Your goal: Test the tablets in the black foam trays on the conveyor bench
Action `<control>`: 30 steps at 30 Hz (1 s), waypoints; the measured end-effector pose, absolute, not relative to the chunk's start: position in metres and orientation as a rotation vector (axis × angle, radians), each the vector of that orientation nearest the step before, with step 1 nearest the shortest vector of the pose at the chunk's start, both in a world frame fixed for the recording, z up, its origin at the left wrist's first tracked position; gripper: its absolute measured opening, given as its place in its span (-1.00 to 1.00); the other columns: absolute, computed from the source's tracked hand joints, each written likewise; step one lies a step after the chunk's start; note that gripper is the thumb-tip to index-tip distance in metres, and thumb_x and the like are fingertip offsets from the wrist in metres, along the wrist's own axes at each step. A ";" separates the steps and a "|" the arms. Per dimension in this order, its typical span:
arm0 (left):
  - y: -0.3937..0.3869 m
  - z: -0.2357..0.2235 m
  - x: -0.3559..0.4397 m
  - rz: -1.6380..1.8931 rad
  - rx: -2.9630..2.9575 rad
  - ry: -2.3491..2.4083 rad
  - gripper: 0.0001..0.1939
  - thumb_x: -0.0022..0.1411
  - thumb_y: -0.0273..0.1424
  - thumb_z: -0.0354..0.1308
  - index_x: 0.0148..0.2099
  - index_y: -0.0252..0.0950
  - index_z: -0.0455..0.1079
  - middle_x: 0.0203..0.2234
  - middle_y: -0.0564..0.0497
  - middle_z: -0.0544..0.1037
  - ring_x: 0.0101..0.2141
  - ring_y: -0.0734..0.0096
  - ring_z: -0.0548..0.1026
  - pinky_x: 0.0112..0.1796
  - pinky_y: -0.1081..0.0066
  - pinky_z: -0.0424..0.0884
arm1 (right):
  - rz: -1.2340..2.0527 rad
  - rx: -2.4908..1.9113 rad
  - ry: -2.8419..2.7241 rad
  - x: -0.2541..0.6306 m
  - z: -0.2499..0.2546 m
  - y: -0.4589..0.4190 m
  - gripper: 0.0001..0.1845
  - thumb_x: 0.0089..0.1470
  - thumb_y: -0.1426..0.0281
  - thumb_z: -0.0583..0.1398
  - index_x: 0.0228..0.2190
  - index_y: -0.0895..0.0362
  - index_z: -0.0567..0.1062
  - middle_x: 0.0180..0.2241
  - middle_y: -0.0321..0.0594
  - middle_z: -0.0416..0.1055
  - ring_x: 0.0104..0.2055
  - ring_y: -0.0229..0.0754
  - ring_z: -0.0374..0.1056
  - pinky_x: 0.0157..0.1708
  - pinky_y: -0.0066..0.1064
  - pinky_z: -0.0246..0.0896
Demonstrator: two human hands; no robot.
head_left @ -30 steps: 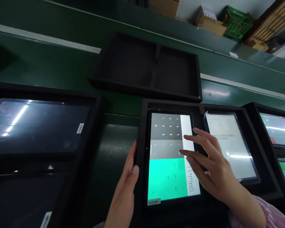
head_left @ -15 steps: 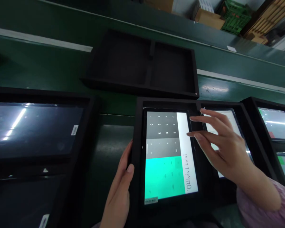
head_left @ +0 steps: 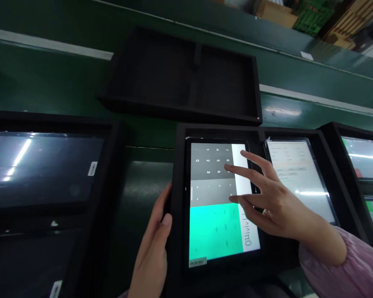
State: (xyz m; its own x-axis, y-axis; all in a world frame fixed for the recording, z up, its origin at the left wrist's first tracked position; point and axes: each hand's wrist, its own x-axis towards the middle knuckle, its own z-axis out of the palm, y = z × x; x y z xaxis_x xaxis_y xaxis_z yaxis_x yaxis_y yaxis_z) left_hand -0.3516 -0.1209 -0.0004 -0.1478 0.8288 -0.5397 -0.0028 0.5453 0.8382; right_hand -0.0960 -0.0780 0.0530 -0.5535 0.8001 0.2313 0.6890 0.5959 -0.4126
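Note:
A tablet (head_left: 216, 236) lies lit in the left compartment of a black two-compartment tray (head_left: 202, 131). Its screen shows a calculator with grey keys, a green panel and a white strip of characters; a small barcode label sits at its lower left corner. My left hand (head_left: 153, 248) grips the tray's left side, thumb toward me, its other fingers partly hidden. Over the upper right of the screen my right hand (head_left: 270, 194) is spread, with one fingertip at the key beside the green panel. A second tablet (head_left: 294, 165) with a pale lit screen lies in the right compartment.
Beyond stands another black tray (head_left: 161, 70) with two compartments. To the left, a tray (head_left: 112, 136) holds dark-screened tablets (head_left: 49, 165); on the right, one more tray (head_left: 338, 136) holds lit tablets. All rest on a green work surface (head_left: 313, 78). Cardboard boxes (head_left: 276, 14) and a green crate (head_left: 312, 16) are farther back.
My right hand has moved left from the screen's right edge over the calculator keys, uncovering more of the second tablet. My left hand keeps its hold on the tray.

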 end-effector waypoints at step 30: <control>-0.119 -0.003 -0.345 0.999 0.752 1.537 -0.45 0.40 0.06 0.18 0.28 -0.05 0.53 0.30 0.05 0.52 0.36 0.03 0.37 0.40 0.09 0.20 | 0.586 -0.900 -2.361 -0.112 0.054 -0.107 -0.69 0.19 0.54 0.15 -0.48 0.08 0.63 0.09 -0.12 0.56 0.40 0.07 0.25 0.37 -0.04 0.32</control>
State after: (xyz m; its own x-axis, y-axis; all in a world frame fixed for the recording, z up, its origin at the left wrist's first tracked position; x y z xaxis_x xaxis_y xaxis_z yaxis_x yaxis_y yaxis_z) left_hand -0.3453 -0.1188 -0.0029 -0.1982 0.8740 -0.4436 -0.0505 0.4429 0.8952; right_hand -0.1118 -0.1066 0.0543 -0.6302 0.7033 0.3290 0.4681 0.6822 -0.5617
